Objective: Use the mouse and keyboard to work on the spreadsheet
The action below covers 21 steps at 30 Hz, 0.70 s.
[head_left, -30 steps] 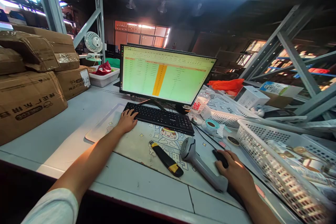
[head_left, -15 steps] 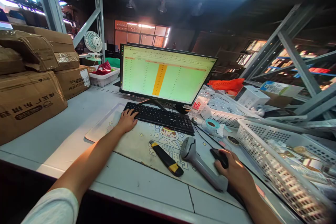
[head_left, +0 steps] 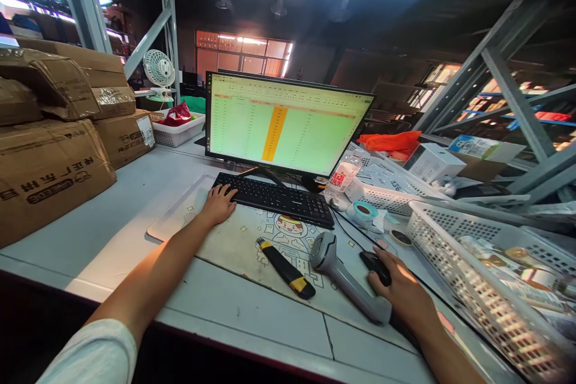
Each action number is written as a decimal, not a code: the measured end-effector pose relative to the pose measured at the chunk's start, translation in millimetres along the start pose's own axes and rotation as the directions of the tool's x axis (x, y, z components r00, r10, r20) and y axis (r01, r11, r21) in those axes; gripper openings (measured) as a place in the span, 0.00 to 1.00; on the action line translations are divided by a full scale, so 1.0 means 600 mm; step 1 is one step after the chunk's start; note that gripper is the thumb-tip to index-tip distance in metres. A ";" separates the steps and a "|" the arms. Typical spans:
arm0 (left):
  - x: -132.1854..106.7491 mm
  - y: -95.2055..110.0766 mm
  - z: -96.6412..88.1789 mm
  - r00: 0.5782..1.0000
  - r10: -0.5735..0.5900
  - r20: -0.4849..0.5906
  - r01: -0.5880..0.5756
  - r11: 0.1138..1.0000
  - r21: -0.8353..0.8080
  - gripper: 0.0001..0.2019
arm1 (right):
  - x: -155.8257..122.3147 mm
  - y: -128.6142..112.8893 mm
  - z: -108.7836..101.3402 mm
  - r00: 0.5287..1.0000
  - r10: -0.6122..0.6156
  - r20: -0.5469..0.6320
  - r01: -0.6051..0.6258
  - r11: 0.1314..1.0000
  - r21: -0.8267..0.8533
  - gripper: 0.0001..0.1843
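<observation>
My left hand (head_left: 218,205) lies on the left end of a black keyboard (head_left: 279,199), palm down with its fingers spread over the keys. My right hand (head_left: 402,285) wraps around a black computer mouse (head_left: 375,266) on the desk mat (head_left: 216,252). Close beside that hand, to its left, rests a grey barcode scanner (head_left: 351,288). A black and yellow utility knife (head_left: 287,269) lies on the mat between the two hands. Behind the keyboard stands a lit monitor (head_left: 288,126) showing a spreadsheet with one orange column.
Cardboard boxes (head_left: 49,174) are stacked at the left, near a small fan (head_left: 159,68) and a white basket (head_left: 180,132) holding a red packet. On the right are a blue tape roll (head_left: 362,211), a large white basket (head_left: 454,258) of goods, and metal rack beams (head_left: 517,102).
The camera view has shifted very slightly. Both hands stay where they were, the left on the keyboard and the right on the mouse.
</observation>
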State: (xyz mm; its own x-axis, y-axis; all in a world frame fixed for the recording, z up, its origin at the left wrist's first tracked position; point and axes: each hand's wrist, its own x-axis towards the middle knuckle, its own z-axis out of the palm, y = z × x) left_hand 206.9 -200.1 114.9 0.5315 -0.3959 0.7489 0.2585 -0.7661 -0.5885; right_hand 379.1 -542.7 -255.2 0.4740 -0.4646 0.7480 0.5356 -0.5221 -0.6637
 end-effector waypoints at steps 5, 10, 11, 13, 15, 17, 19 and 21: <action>0.002 -0.001 0.002 1.000 0.007 -0.005 -0.007 1.000 0.006 0.29 | -0.004 -0.011 -0.008 0.999 0.040 -0.002 -0.040 0.999 0.015 0.51; 0.002 0.000 -0.001 1.000 0.003 0.003 -0.003 1.000 0.012 0.29 | 0.000 0.001 0.000 0.999 0.031 0.024 -0.031 0.999 0.023 0.48; 0.000 0.001 -0.004 1.000 0.000 0.002 0.000 1.000 0.014 0.29 | 0.001 0.005 0.004 1.000 0.013 0.018 -0.013 1.000 0.015 0.48; -0.003 0.005 -0.010 1.000 -0.004 0.011 0.003 1.000 0.013 0.28 | 0.002 0.011 0.009 1.000 -0.006 0.011 0.006 1.000 -0.003 0.49; -0.005 0.008 -0.016 1.000 -0.008 0.020 0.008 1.000 0.009 0.28 | 0.002 0.013 0.010 1.000 -0.019 -0.007 0.019 1.000 -0.008 0.49; -0.005 0.010 -0.018 1.000 -0.013 0.028 0.012 1.000 0.009 0.28 | 0.000 0.012 0.009 1.000 -0.023 -0.015 0.023 1.000 -0.001 0.49; -0.004 0.009 -0.016 1.000 -0.012 0.023 0.012 1.000 0.006 0.28 | -0.001 0.009 0.007 1.000 -0.018 -0.008 0.018 1.000 0.003 0.48; -0.001 0.006 -0.010 1.000 -0.005 0.005 0.005 1.000 0.006 0.28 | -0.001 0.009 0.006 1.000 -0.017 -0.003 0.017 1.000 0.016 0.47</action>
State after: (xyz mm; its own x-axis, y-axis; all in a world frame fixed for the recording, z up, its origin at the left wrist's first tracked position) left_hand 202.7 -205.4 114.3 0.5342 -0.3893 0.7503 0.2661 -0.7651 -0.5864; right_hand 384.2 -543.0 -259.1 0.4628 -0.4583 0.7588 0.5544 -0.5183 -0.6511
